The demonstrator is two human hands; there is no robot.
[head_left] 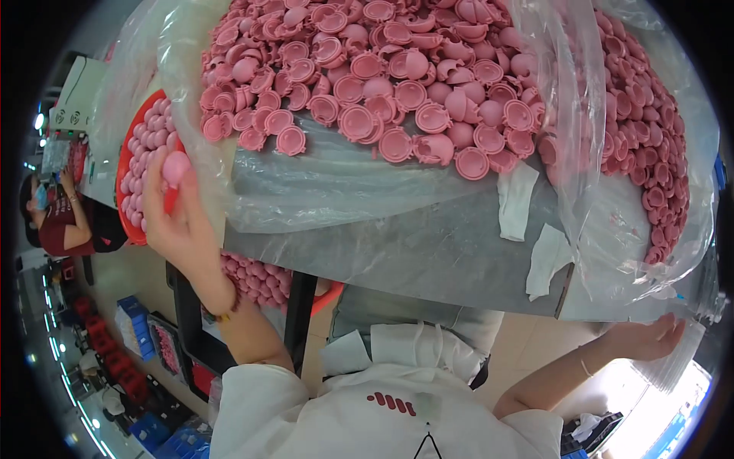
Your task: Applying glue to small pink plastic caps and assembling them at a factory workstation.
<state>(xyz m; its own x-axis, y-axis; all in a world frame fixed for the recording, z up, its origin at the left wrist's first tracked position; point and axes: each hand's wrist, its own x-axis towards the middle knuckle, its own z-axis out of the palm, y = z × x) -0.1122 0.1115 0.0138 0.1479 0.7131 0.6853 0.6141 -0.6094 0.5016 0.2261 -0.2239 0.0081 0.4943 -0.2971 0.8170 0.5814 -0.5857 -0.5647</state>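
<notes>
L hand [182,226]: at 9 o'clock, curled closed; ball [176,167] is pinched nr basin [123,170].
R hand [651,339]: at 4 o'clock, half-curled; any hold can't be told.
Shells [358,122]: heaped approx. 12 o'clock.

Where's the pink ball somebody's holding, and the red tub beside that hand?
Pink ball [177,166]: head view, on its round middle.
Red tub [122,175]: head view, on its left rim.
</notes>
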